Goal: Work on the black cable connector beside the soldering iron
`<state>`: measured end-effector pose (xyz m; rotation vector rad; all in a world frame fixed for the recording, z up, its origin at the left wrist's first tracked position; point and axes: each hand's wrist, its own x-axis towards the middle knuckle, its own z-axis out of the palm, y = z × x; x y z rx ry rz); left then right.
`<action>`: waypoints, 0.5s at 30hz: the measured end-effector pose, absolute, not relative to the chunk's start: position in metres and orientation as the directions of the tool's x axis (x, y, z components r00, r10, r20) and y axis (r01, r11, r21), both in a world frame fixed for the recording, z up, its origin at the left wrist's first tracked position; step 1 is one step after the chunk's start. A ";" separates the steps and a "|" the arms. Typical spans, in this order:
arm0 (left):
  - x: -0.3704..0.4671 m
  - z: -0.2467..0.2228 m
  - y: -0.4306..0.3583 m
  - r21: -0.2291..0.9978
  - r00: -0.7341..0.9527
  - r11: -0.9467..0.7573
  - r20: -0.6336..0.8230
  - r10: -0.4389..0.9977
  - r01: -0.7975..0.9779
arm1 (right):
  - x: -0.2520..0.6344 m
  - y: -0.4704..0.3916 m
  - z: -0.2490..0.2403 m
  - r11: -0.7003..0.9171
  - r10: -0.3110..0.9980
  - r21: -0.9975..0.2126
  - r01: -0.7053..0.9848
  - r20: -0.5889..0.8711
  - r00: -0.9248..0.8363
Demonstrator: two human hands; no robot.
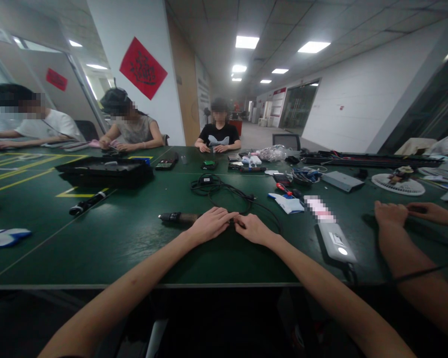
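An electric screwdriver point(184, 218) lies on the green table with its metal tip pointing left. My left hand point(211, 224) is closed over the rear part of its barrel, fingers reaching right, thumb hidden. At the tool's back end, my right hand point(254, 228) has its fingertips pinched together, meeting the left fingertips. What those right fingers hold is mostly covered; a small dark piece shows between the hands. Just behind them lies a coiled black cable point(227, 186) with a plug point(251, 198).
A grey power box point(336, 242) and a blue-white glove point(288, 203) with a red-handled screwdriver point(283, 189) lie to the right. A black tray point(104, 174) and black cylindrical tool point(87, 203) are left. A co-worker's hands point(392, 214) work at the right; other people sit around the table.
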<state>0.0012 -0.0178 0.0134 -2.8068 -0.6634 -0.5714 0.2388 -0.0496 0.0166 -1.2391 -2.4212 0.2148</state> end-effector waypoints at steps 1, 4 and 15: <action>0.001 0.013 -0.018 -0.100 0.821 -0.877 0.415 0.392 0.469 | 0.239 -0.049 0.016 0.595 0.803 -0.317 0.739 0.286 -0.523; 0.001 0.013 -0.017 -0.097 0.834 -0.889 0.405 0.375 0.447 | 0.239 -0.049 0.016 0.594 0.803 -0.321 0.738 0.285 -0.523; 0.001 0.012 -0.017 -0.115 0.832 -0.884 0.411 0.373 0.453 | 0.238 -0.051 0.018 0.592 0.805 -0.320 0.739 0.283 -0.522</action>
